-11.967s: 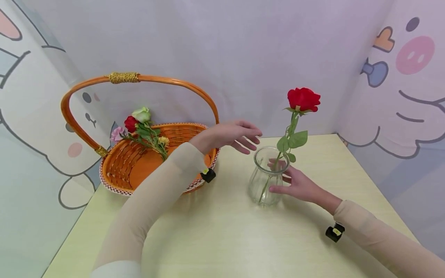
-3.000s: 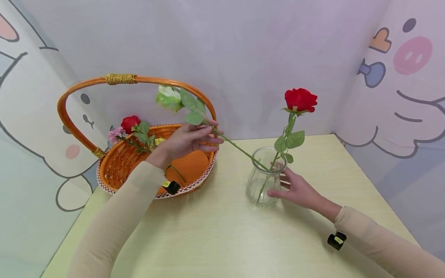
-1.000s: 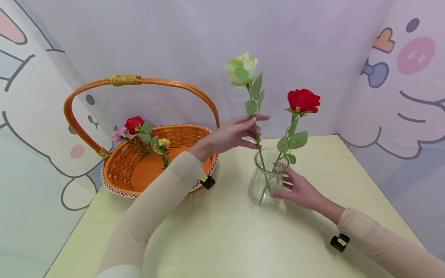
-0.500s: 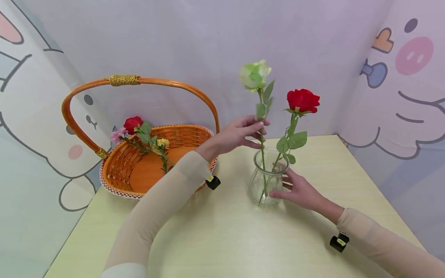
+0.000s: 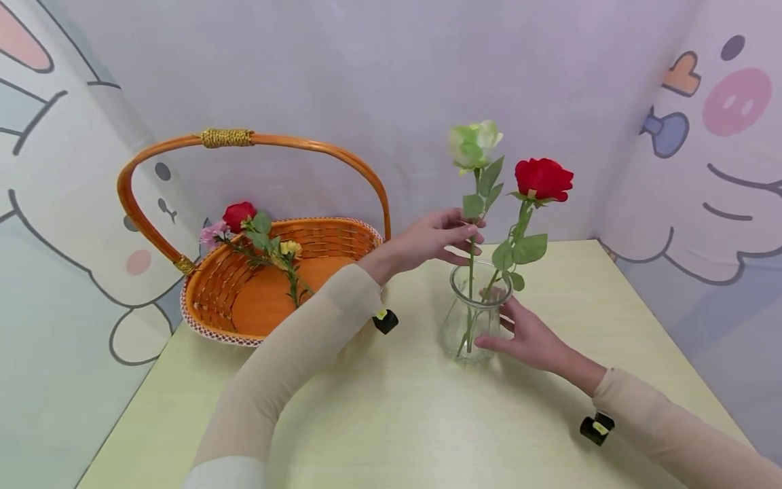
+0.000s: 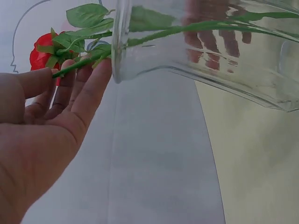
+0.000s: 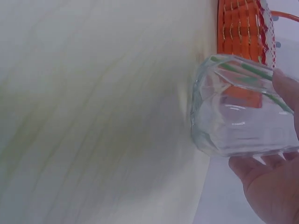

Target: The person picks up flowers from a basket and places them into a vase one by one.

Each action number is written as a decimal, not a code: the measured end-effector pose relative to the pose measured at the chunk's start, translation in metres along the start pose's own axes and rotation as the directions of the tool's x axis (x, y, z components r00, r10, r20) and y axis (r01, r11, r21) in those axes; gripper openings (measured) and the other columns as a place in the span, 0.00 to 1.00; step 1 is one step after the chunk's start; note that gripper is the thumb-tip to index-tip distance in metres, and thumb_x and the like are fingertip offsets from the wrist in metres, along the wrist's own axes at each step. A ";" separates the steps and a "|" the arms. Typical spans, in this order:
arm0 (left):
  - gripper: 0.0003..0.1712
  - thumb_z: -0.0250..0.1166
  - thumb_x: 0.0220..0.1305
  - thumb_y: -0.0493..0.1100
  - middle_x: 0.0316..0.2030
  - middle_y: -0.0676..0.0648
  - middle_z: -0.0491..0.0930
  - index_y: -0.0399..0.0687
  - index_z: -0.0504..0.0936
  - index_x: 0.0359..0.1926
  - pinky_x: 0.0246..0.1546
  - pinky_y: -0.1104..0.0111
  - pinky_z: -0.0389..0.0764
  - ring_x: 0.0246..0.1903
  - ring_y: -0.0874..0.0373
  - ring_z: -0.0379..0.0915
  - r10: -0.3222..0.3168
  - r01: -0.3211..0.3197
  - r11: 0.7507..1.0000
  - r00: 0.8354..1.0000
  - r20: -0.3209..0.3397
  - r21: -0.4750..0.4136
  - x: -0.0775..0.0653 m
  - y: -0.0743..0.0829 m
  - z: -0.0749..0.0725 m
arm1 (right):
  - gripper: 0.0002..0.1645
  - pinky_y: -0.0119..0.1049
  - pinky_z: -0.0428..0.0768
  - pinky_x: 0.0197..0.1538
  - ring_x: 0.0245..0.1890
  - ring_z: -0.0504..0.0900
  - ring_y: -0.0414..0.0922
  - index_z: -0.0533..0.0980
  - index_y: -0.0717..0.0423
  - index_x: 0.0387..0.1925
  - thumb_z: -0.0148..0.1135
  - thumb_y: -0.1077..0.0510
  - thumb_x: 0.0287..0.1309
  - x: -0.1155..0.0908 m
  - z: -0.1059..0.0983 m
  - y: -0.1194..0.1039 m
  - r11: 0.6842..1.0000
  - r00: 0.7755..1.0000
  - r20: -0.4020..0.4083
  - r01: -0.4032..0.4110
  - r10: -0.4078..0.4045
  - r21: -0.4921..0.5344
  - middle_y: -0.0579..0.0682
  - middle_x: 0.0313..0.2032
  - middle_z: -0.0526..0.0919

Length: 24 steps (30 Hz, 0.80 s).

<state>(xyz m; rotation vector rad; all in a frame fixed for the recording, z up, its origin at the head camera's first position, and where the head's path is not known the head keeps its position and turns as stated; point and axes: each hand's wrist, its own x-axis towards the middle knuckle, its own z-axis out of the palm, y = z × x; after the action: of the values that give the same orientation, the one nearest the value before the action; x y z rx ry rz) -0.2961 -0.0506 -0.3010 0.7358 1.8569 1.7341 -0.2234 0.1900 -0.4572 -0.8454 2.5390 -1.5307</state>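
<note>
A pale green-white rose (image 5: 473, 146) stands upright, its lower stem inside the clear glass vase (image 5: 464, 326). My left hand (image 5: 436, 241) pinches its stem between thumb and fingers just above the vase rim, as the left wrist view also shows at the stem (image 6: 77, 65). A red rose (image 5: 542, 180) leans to the right in the same vase. Around the vase's right side curls my right hand (image 5: 531, 336), thumb in front and fingers behind; in the right wrist view the thumb (image 7: 286, 91) lies along the glass.
An orange wicker basket (image 5: 210, 299) with a tall arched handle (image 5: 342, 153) stands on the left of the pale wooden table (image 5: 427, 428). Inside lie a red rose (image 5: 239, 216), a pink flower (image 5: 214, 233) and a yellow flower (image 5: 290, 249). Printed fabric walls enclose the table.
The left hand took the green-white rose from the basket and carried it right to the vase. Its stem has since straightened and gone deeper in. The right hand stays at the vase.
</note>
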 end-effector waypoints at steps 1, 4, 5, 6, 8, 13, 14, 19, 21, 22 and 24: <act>0.18 0.55 0.78 0.38 0.49 0.38 0.79 0.36 0.73 0.63 0.52 0.51 0.83 0.52 0.42 0.80 -0.004 0.004 1.000 1.000 0.005 0.007 0.001 0.000 0.001 | 0.52 0.61 0.69 0.65 0.70 0.65 0.65 0.59 0.56 0.73 0.78 0.52 0.55 0.000 0.000 0.001 1.000 1.000 0.003 0.000 0.000 0.007 0.59 0.71 0.64; 0.18 0.56 0.78 0.38 0.50 0.37 0.79 0.35 0.73 0.62 0.53 0.52 0.83 0.52 0.43 0.81 -0.016 0.016 0.999 1.000 0.014 0.035 0.002 0.002 0.004 | 0.52 0.61 0.69 0.65 0.70 0.65 0.66 0.58 0.57 0.73 0.78 0.53 0.54 0.001 -0.002 0.001 1.000 1.000 0.011 -0.004 0.003 0.019 0.59 0.72 0.64; 0.18 0.56 0.77 0.39 0.50 0.36 0.78 0.34 0.73 0.62 0.53 0.51 0.83 0.52 0.44 0.81 -0.020 0.020 0.999 1.000 0.016 0.039 0.003 0.002 0.005 | 0.53 0.61 0.69 0.65 0.70 0.65 0.66 0.58 0.57 0.73 0.78 0.52 0.54 0.001 -0.002 0.001 1.000 1.000 0.015 -0.006 0.006 0.021 0.59 0.72 0.64; 0.18 0.57 0.77 0.39 0.50 0.36 0.78 0.34 0.74 0.62 0.53 0.51 0.83 0.52 0.44 0.81 -0.024 0.024 0.999 1.000 0.017 0.044 0.004 0.002 0.006 | 0.53 0.61 0.68 0.66 0.70 0.65 0.66 0.58 0.57 0.74 0.78 0.52 0.54 0.001 -0.002 0.000 1.000 1.000 0.016 -0.008 0.007 0.023 0.59 0.72 0.64; 0.18 0.58 0.77 0.39 0.49 0.36 0.79 0.34 0.74 0.61 0.53 0.51 0.83 0.51 0.44 0.81 -0.027 0.027 0.998 1.000 0.012 0.049 0.005 0.003 0.008 | 0.53 0.60 0.68 0.66 0.70 0.64 0.67 0.57 0.56 0.74 0.78 0.52 0.54 0.000 -0.003 0.000 1.000 1.000 0.017 -0.015 0.014 0.023 0.59 0.72 0.64; 0.18 0.59 0.76 0.38 0.47 0.38 0.82 0.35 0.74 0.62 0.52 0.49 0.83 0.49 0.44 0.82 -0.028 0.028 0.999 0.999 -0.016 0.040 0.009 0.001 0.010 | 0.53 0.59 0.68 0.67 0.71 0.64 0.66 0.57 0.53 0.75 0.78 0.52 0.55 -0.001 -0.004 0.000 0.999 0.999 0.021 -0.027 0.027 0.020 0.58 0.73 0.63; 0.18 0.59 0.76 0.38 0.48 0.37 0.82 0.35 0.74 0.62 0.51 0.49 0.83 0.49 0.45 0.82 -0.030 0.030 0.999 0.999 -0.022 0.038 0.009 0.001 0.011 | 0.53 0.59 0.67 0.67 0.71 0.63 0.66 0.57 0.52 0.75 0.77 0.52 0.56 -0.001 -0.004 0.000 0.999 0.999 0.022 -0.026 0.025 0.022 0.58 0.73 0.63; 0.21 0.59 0.75 0.36 0.50 0.36 0.83 0.33 0.73 0.65 0.50 0.52 0.85 0.51 0.43 0.82 -0.058 0.060 0.997 0.998 -0.033 0.056 0.012 0.001 0.017 | 0.53 0.58 0.67 0.67 0.71 0.62 0.67 0.56 0.52 0.76 0.76 0.53 0.57 -0.002 -0.003 0.000 1.000 0.999 0.028 -0.017 0.016 0.023 0.58 0.74 0.62; 0.21 0.59 0.75 0.36 0.50 0.38 0.83 0.34 0.73 0.65 0.49 0.55 0.85 0.52 0.44 0.81 -0.076 0.078 0.995 0.996 -0.036 0.066 0.013 0.001 0.019 | 0.54 0.57 0.68 0.67 0.71 0.61 0.67 0.55 0.53 0.77 0.77 0.53 0.57 -0.002 -0.003 -0.001 1.000 0.999 0.029 -0.017 0.016 0.022 0.59 0.74 0.61; 0.22 0.59 0.75 0.36 0.50 0.39 0.83 0.34 0.72 0.66 0.50 0.55 0.85 0.52 0.44 0.81 -0.082 0.085 0.994 0.996 -0.038 0.066 0.013 0.001 0.020 | 0.54 0.57 0.68 0.67 0.71 0.61 0.67 0.55 0.53 0.77 0.77 0.53 0.57 -0.003 -0.003 -0.001 1.000 0.999 0.029 -0.017 0.016 0.022 0.59 0.74 0.61; 0.22 0.59 0.76 0.36 0.50 0.40 0.83 0.34 0.72 0.67 0.50 0.54 0.85 0.52 0.45 0.81 -0.094 0.096 0.993 0.995 -0.041 0.066 0.014 0.002 0.021 | 0.55 0.57 0.68 0.67 0.71 0.61 0.67 0.54 0.54 0.77 0.77 0.53 0.57 -0.003 -0.004 -0.002 1.000 0.999 0.030 -0.018 0.017 0.023 0.60 0.74 0.61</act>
<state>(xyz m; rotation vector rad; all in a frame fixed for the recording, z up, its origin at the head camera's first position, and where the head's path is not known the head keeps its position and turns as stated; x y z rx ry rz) -0.2920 -0.0252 -0.3008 0.6333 1.9528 1.6430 -0.2210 0.1934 -0.4541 -0.8343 2.4965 -1.5274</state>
